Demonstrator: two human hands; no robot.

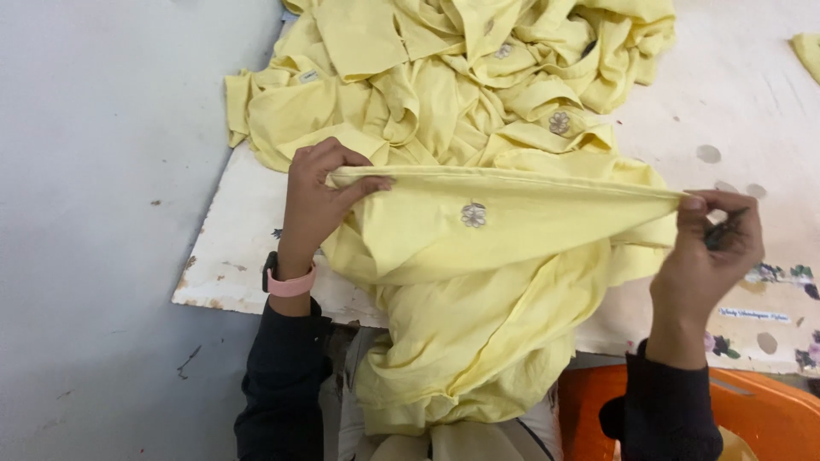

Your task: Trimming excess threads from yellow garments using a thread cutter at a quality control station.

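Note:
A pale yellow garment (478, 256) with a small embroidered flower (473, 214) is stretched between my two hands above the white worktable (248, 239). My left hand (318, 201) pinches its folded top edge at the left end. My right hand (713, 243) grips the same edge at the right end and also holds a small dark tool, partly hidden in the fingers. The lower part of the garment hangs off the table's near edge onto my lap. I wear dark sleeves and a pink wristband (289, 283) on the left wrist.
A heap of matching yellow garments (461, 77) lies on the table behind the stretched one. An orange plastic bin (769, 418) stands at the lower right. Grey floor (94, 213) runs along the left. The table surface at the right is worn and stained.

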